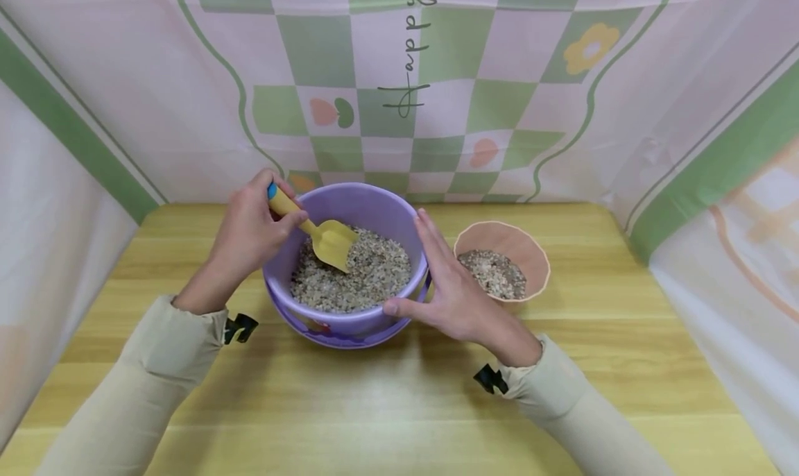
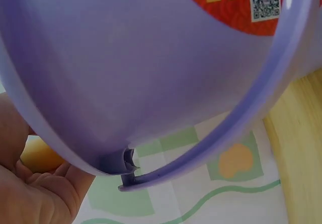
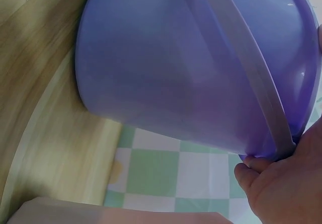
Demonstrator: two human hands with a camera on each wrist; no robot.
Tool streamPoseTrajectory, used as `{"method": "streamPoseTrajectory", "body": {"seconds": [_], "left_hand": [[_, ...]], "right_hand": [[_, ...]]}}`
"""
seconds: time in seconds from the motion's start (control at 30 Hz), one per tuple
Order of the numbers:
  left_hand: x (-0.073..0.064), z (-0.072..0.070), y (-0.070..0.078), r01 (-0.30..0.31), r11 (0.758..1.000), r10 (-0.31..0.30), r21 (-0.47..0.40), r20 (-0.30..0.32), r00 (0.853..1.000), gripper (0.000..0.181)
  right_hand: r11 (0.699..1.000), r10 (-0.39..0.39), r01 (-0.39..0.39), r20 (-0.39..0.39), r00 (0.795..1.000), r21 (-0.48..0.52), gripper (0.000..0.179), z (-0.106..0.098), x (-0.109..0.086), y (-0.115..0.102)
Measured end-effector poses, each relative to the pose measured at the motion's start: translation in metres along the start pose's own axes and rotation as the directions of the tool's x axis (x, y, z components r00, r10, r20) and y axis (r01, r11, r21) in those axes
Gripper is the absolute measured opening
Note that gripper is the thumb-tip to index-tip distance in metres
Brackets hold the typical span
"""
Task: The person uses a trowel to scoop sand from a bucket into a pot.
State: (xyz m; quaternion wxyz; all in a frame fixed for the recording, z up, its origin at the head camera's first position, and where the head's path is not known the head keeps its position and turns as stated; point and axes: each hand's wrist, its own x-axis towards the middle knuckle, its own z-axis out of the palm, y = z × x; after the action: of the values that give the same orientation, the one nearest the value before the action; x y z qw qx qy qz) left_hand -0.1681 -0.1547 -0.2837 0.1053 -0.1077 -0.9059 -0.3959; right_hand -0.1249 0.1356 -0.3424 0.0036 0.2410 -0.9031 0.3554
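Note:
On the wooden table stands a purple bucket [image 1: 352, 314], its lower part filled with small grey-beige gravel [image 1: 381, 268]. My left hand [image 1: 250, 223] grips the handle of a yellow toy shovel [image 1: 335, 243] with a blue end, above the bucket's left rim. The shovel's blade tilts down onto the gravel. Against the bucket's right side rests my right hand [image 1: 452, 285], fingers extended and thumb at the near rim. In the right wrist view, fingertips [image 3: 246, 176] touch the bucket beside the handle joint. The left wrist view shows the bucket's lowered handle [image 2: 241, 118].
A pink scalloped bowl [image 1: 533, 264] holding similar gravel stands just right of the bucket, close to the right hand. Behind the table [image 1: 387, 406] hangs a green-and-white checked cloth [image 1: 381, 39]. More cloth [image 1: 730, 309] hangs at both sides.

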Motion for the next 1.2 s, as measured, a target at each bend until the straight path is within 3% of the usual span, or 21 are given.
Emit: {"method": "streamPoseTrajectory", "body": {"seconds": [0.23,0.47,0.7,1.1,1.2], "left_hand": [[0.0,0.005,0.001,0.056,0.998,-0.057,-0.017,-0.036,0.998,0.026],[-0.003,0.014,0.002,0.056,0.998,-0.057,-0.018,-0.073,0.996,0.024],[-0.002,0.02,0.003,0.082,0.996,-0.084,-0.039,-0.054,0.995,0.026],[-0.002,0.02,0.009,0.12,0.991,-0.124,-0.051,-0.073,0.99,0.026],[-0.001,0.021,0.01,0.134,0.988,-0.137,-0.074,-0.046,0.989,0.027]], "right_hand": [[1.0,-0.008,0.008,-0.008,1.0,-0.002,0.119,0.002,0.0,0.001],[1.0,-0.005,0.005,-0.004,1.0,0.014,0.119,0.003,0.0,0.002],[1.0,-0.007,0.007,-0.006,1.0,0.011,0.119,0.003,0.001,0.003],[1.0,-0.011,0.011,-0.012,1.0,0.021,0.118,0.003,0.0,0.004],[1.0,-0.015,0.015,-0.009,1.0,0.02,0.118,0.003,0.001,0.002]]}}
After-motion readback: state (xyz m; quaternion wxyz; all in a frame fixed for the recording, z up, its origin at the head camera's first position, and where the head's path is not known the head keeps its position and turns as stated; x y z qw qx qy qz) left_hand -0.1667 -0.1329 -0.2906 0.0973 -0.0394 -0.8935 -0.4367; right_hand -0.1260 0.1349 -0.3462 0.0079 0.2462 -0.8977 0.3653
